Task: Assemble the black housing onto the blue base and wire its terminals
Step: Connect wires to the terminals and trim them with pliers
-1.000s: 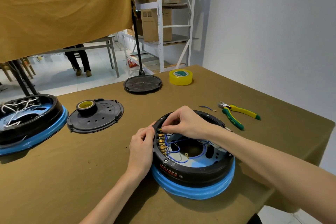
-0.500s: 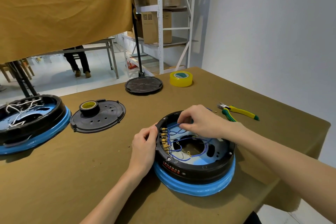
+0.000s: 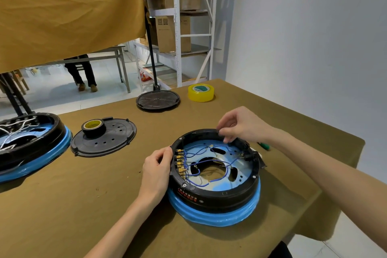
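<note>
Right hand (image 3: pixel 243 125) has left the terminals (image 3: pixel 180 163) for the housing's (image 3: pixel 219 197) far rim, fingers curled there; left hand (image 3: pixel 157 167) grips the near-left rim. Wiring step; next, seat a wire (image 3: pixel 201 153).

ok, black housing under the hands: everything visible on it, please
The black housing is a round, open-topped plastic-looking ring seated flat on the blue base. Brass terminals line its inner left wall, blue wires looping from them. Red markings on the front wall. The left hand holds its left rim; the right hand touches the far rim.
</note>
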Action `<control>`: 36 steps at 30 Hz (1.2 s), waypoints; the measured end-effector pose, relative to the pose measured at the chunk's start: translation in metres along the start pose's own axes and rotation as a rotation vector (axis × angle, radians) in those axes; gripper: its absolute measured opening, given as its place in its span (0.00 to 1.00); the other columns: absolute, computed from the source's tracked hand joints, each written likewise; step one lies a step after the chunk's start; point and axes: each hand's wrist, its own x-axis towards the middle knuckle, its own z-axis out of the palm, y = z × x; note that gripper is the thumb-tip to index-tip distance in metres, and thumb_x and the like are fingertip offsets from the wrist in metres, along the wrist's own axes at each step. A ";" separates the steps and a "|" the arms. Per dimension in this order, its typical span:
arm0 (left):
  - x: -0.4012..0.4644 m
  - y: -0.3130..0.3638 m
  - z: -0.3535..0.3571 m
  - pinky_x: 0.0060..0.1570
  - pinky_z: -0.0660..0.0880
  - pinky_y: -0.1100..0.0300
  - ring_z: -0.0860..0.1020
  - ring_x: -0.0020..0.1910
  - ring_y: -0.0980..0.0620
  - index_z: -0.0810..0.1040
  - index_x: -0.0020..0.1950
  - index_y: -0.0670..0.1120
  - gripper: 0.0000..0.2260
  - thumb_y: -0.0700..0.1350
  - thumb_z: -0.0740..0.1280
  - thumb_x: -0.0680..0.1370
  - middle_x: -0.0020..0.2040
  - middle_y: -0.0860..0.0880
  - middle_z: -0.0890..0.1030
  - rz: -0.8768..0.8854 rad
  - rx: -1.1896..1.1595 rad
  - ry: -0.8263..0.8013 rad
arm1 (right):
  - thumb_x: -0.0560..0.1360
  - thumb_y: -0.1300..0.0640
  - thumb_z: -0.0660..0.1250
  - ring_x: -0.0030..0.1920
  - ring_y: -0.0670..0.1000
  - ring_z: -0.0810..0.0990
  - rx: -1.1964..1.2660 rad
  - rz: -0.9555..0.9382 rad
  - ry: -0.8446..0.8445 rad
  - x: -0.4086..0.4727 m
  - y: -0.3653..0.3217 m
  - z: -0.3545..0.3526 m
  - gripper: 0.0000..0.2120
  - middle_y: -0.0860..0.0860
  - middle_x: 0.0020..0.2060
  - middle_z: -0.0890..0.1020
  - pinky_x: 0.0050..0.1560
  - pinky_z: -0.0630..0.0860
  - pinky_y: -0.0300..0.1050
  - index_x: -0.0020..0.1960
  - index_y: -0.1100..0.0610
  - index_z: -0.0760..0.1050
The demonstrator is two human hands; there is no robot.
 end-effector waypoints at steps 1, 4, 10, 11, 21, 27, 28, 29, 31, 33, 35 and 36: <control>0.002 0.001 -0.001 0.64 0.77 0.46 0.80 0.61 0.49 0.81 0.67 0.46 0.14 0.49 0.62 0.85 0.61 0.48 0.83 0.005 0.014 -0.003 | 0.77 0.64 0.72 0.36 0.49 0.87 -0.057 -0.005 0.091 0.000 0.008 -0.003 0.04 0.52 0.39 0.87 0.40 0.82 0.43 0.49 0.57 0.84; 0.010 0.005 -0.004 0.68 0.75 0.52 0.78 0.66 0.54 0.74 0.75 0.50 0.18 0.46 0.65 0.84 0.67 0.53 0.79 -0.016 -0.018 -0.095 | 0.79 0.61 0.68 0.41 0.46 0.83 -0.243 0.093 0.314 0.006 0.039 -0.013 0.07 0.50 0.47 0.86 0.49 0.76 0.43 0.50 0.53 0.84; 0.011 0.004 -0.004 0.49 0.80 0.63 0.84 0.56 0.54 0.80 0.66 0.52 0.13 0.43 0.65 0.83 0.56 0.54 0.87 -0.024 -0.083 -0.151 | 0.83 0.55 0.63 0.61 0.57 0.80 -0.545 0.256 0.151 0.026 0.089 -0.001 0.18 0.57 0.64 0.81 0.62 0.78 0.53 0.70 0.59 0.77; 0.010 0.003 -0.003 0.50 0.79 0.62 0.84 0.56 0.54 0.80 0.66 0.51 0.13 0.43 0.64 0.83 0.56 0.54 0.87 -0.009 -0.077 -0.140 | 0.82 0.52 0.63 0.59 0.58 0.80 -0.618 0.249 0.142 0.032 0.091 0.003 0.17 0.56 0.63 0.81 0.58 0.80 0.55 0.68 0.57 0.77; 0.008 0.002 -0.004 0.51 0.78 0.61 0.84 0.56 0.54 0.80 0.67 0.52 0.13 0.46 0.64 0.84 0.55 0.55 0.86 0.019 -0.047 -0.132 | 0.82 0.55 0.64 0.51 0.58 0.82 -0.558 0.317 0.256 0.056 0.084 0.014 0.08 0.55 0.51 0.84 0.53 0.80 0.54 0.55 0.57 0.80; 0.007 0.024 -0.008 0.69 0.70 0.53 0.75 0.67 0.55 0.75 0.71 0.52 0.18 0.44 0.68 0.81 0.65 0.55 0.78 0.235 0.329 -0.002 | 0.79 0.59 0.71 0.31 0.45 0.80 0.110 -0.017 0.211 0.002 0.020 -0.003 0.05 0.51 0.34 0.86 0.36 0.77 0.39 0.47 0.56 0.85; 0.008 0.035 -0.008 0.70 0.68 0.54 0.73 0.67 0.57 0.75 0.71 0.54 0.19 0.45 0.69 0.80 0.65 0.57 0.77 0.352 0.394 0.042 | 0.79 0.59 0.72 0.31 0.46 0.80 0.161 -0.041 0.157 -0.009 0.011 -0.002 0.03 0.53 0.35 0.86 0.35 0.77 0.38 0.49 0.58 0.85; 0.010 0.047 -0.007 0.69 0.67 0.55 0.73 0.67 0.58 0.75 0.71 0.55 0.19 0.47 0.70 0.80 0.65 0.59 0.77 0.456 0.442 0.034 | 0.78 0.60 0.73 0.31 0.47 0.81 0.200 -0.056 0.107 -0.018 0.004 0.000 0.03 0.54 0.35 0.86 0.34 0.77 0.37 0.51 0.59 0.84; 0.014 0.068 0.004 0.69 0.65 0.56 0.72 0.67 0.60 0.77 0.71 0.56 0.19 0.51 0.70 0.80 0.65 0.61 0.77 0.607 0.588 -0.100 | 0.77 0.60 0.75 0.30 0.49 0.82 0.260 -0.071 0.025 -0.030 -0.004 0.005 0.08 0.55 0.35 0.86 0.32 0.76 0.38 0.54 0.59 0.78; 0.016 0.081 0.022 0.67 0.65 0.56 0.75 0.63 0.60 0.81 0.66 0.57 0.15 0.53 0.71 0.80 0.61 0.61 0.81 0.712 0.754 -0.261 | 0.77 0.61 0.75 0.31 0.51 0.82 0.320 -0.086 0.011 -0.039 -0.009 0.008 0.11 0.57 0.35 0.86 0.32 0.77 0.40 0.54 0.60 0.74; 0.016 0.084 0.036 0.62 0.70 0.56 0.79 0.54 0.60 0.86 0.58 0.56 0.08 0.51 0.71 0.80 0.53 0.60 0.85 0.743 0.747 -0.362 | 0.77 0.61 0.75 0.31 0.52 0.83 0.367 -0.106 0.039 -0.046 -0.009 0.009 0.11 0.59 0.36 0.86 0.33 0.78 0.42 0.52 0.60 0.73; 0.015 0.083 0.040 0.58 0.73 0.59 0.81 0.50 0.61 0.87 0.55 0.54 0.07 0.49 0.72 0.80 0.50 0.61 0.86 0.712 0.660 -0.391 | 0.77 0.62 0.75 0.32 0.53 0.83 0.385 -0.113 0.048 -0.050 -0.008 0.008 0.11 0.59 0.37 0.86 0.34 0.79 0.43 0.51 0.61 0.73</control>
